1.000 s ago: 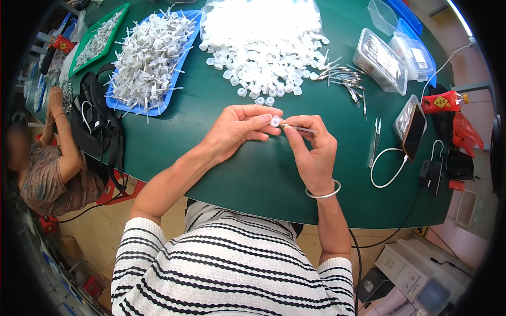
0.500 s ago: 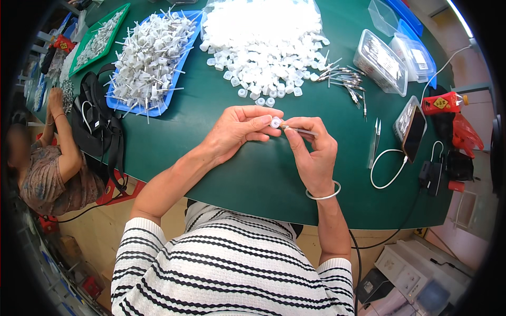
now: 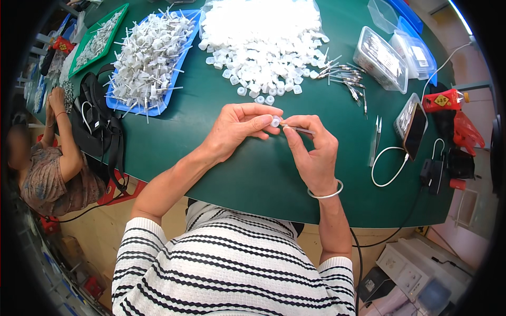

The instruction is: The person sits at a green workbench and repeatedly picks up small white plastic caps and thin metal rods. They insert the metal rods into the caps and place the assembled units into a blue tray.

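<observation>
Between the thumb and fingers of my left hand (image 3: 240, 126) is a small white plastic cap (image 3: 275, 121), its round opening showing. My right hand (image 3: 315, 150) pinches a thin metal-tipped tube (image 3: 300, 129), whose brassy tip meets the cap's right side. Whether the tip sits inside the cap I cannot tell. Both hands are above the green table, in front of a heap of loose white caps (image 3: 263, 68). Right of that heap lies a bunch of similar thin tubes (image 3: 345, 76).
A blue tray (image 3: 163, 108) piled with capped tubes stands left, beside a black bag (image 3: 95, 116) and a green tray (image 3: 118, 23). Tweezers (image 3: 376, 141), a phone (image 3: 415, 131) with a white cable and clear boxes (image 3: 380, 60) lie right. Another person (image 3: 58, 163) works at far left.
Hardly anything differs. The cap in my left hand is tilted slightly, and the tube in my right hand stays against it.
</observation>
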`<state>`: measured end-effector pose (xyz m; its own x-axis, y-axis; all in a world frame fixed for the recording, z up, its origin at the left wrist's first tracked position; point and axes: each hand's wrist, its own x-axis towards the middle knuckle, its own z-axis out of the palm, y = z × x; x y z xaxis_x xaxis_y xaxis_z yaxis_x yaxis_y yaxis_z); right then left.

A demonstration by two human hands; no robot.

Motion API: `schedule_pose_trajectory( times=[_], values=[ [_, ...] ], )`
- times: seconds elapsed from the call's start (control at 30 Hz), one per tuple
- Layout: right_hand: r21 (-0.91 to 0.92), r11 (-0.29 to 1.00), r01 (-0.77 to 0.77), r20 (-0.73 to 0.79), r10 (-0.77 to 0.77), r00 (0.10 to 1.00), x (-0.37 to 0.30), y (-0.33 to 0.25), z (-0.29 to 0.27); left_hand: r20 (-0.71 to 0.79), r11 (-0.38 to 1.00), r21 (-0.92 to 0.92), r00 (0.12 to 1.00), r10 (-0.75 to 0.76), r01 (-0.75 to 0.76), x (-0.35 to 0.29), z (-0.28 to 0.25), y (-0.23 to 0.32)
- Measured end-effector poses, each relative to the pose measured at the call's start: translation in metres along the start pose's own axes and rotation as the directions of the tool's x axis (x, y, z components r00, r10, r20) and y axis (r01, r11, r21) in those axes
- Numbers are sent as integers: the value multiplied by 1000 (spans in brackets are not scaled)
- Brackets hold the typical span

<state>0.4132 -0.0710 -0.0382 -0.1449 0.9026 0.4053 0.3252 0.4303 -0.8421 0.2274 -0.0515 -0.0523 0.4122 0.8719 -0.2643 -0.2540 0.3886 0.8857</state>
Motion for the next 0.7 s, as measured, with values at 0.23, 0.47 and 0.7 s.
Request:
schedule_pose_trajectory(
  times=[0.23, 0.47, 0.7],
  values=[
    [-86, 995, 42, 42, -38, 998, 3, -2, -4, -1, 998, 54, 1000, 15, -15, 0, 1, 2],
    [-93, 994, 50, 41, -46, 998, 4, -3, -4, -4, 999, 3, 999, -34, 34, 1, 1, 2],
    [-39, 999, 0, 31, 1, 1000, 3, -3, -4, -6, 996, -42, 997, -83, 83, 3, 2, 2]
  ],
)
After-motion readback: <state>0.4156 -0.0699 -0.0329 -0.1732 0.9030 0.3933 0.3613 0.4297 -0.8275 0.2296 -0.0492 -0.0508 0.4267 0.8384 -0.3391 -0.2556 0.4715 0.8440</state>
